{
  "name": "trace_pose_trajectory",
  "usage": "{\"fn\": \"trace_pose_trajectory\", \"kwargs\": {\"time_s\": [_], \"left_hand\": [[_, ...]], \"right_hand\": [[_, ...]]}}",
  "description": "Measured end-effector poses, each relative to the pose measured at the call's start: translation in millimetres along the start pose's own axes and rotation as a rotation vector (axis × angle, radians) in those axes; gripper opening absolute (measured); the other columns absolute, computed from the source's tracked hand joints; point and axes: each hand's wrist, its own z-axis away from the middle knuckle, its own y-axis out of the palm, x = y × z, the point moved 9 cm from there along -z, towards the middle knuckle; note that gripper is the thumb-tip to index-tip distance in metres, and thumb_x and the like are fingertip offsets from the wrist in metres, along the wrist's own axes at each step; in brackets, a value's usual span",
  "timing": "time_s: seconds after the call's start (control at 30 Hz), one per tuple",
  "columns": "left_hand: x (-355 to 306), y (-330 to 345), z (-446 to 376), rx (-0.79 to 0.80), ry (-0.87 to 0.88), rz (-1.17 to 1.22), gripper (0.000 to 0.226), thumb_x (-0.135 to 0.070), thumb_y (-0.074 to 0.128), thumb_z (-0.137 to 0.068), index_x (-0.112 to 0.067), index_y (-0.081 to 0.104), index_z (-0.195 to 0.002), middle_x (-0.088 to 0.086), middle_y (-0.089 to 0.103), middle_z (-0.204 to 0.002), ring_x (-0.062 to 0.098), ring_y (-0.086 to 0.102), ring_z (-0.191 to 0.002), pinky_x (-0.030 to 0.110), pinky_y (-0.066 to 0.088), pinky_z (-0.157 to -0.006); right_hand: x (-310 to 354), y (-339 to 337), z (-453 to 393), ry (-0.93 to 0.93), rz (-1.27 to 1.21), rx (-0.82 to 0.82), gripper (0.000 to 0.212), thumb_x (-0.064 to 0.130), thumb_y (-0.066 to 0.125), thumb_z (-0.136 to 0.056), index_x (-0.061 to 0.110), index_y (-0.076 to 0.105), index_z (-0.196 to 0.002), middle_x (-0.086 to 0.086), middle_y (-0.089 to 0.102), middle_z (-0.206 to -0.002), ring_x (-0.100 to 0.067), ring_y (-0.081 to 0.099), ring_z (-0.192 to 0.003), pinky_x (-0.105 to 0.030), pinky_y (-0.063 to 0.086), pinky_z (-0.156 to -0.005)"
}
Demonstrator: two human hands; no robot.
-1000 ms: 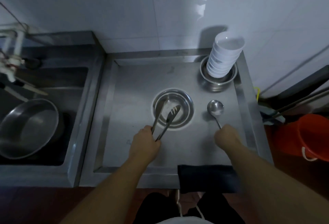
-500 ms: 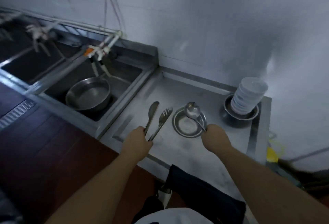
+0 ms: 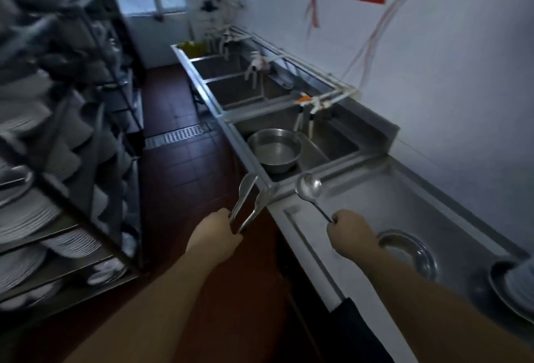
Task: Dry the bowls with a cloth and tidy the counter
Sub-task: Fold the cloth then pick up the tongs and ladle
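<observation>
The left hand (image 3: 214,236) has its fingers clamped on metal tongs (image 3: 249,203) (tips spread) held out beyond the worktop (image 3: 375,198) edge. The right hand's (image 3: 351,232) fingers grip a ladle (image 3: 309,189) above the worktop; a dark cloth (image 3: 357,331) drapes its front edge.

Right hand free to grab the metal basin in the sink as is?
Probably not: the right hand already grips the ladle. The path to the basin looks open, but its grip is taken.
</observation>
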Motion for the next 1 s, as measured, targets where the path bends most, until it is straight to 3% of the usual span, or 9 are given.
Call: {"fn": "trace_pose_trajectory", "kwargs": {"time_s": [0.23, 0.4, 0.53, 0.7, 0.9, 1.0], "left_hand": [[146, -78, 38, -0.137, -0.154, 0.07, 0.033, -0.035, 0.075, -0.078, -0.026, 0.063, -0.108, -0.007, 0.066, -0.091, 0.02, 0.067, -0.088, 0.031, 0.047, -0.072], [271, -139, 78, -0.2, -0.274, 0.122, 0.035, -0.033, 0.077, -0.08, -0.023, 0.064, -0.11, 0.0, 0.072, -0.101, 0.026, 0.069, -0.097, 0.038, 0.057, -0.084], [366, -184, 113, -0.277, -0.357, 0.135, 0.041, -0.039, 0.08, -0.081, -0.025, 0.064, -0.116, -0.001, 0.073, -0.105, 0.025, 0.069, -0.102, 0.035, 0.055, -0.084], [466, -232, 159, -0.342, -0.47, 0.154, 0.041, -0.037, 0.078, -0.078, -0.024, 0.065, -0.115, -0.002, 0.074, -0.1, 0.026, 0.069, -0.099, 0.035, 0.053, -0.078], [564, -272, 195, -0.413, -0.632, 0.165, 0.041, -0.034, 0.08, -0.079, -0.025, 0.065, -0.117, -0.003, 0.073, -0.098, 0.024, 0.07, -0.093, 0.038, 0.059, -0.081], [603, -281, 200, -0.444, -0.693, 0.196, 0.043, -0.032, 0.079, -0.079, -0.027, 0.064, -0.12, -0.007, 0.071, -0.092, 0.02, 0.07, -0.084, 0.036, 0.06, -0.075]], "right_hand": [[158, 73, 31, -0.265, 0.07, 0.079, 0.037, 0.012, 0.054, -0.1, 0.016, 0.045, -0.064, -0.002, 0.052, -0.067, -0.017, 0.05, -0.061, -0.03, 0.034, -0.051], [289, 138, 71, -0.401, 0.146, 0.133, 0.035, 0.018, 0.053, -0.102, 0.021, 0.048, -0.067, -0.001, 0.059, -0.071, -0.021, 0.058, -0.064, -0.03, 0.039, -0.052], [386, 196, 108, -0.485, 0.136, 0.178, 0.034, 0.018, 0.054, -0.099, 0.018, 0.052, -0.065, -0.003, 0.062, -0.069, -0.025, 0.061, -0.064, -0.034, 0.042, -0.054], [491, 263, 151, -0.612, 0.134, 0.225, 0.034, 0.019, 0.059, -0.096, 0.014, 0.054, -0.064, -0.003, 0.061, -0.066, -0.028, 0.061, -0.067, -0.036, 0.041, -0.056], [599, 328, 176, -0.762, 0.124, 0.281, 0.039, 0.018, 0.06, -0.095, 0.013, 0.047, -0.059, 0.0, 0.054, -0.057, -0.02, 0.052, -0.057, -0.029, 0.035, -0.05], [644, 357, 177, -0.816, 0.14, 0.307, 0.036, 0.018, 0.06, -0.094, 0.011, 0.048, -0.061, -0.001, 0.055, -0.059, -0.017, 0.052, -0.059, -0.032, 0.035, -0.051]]}}
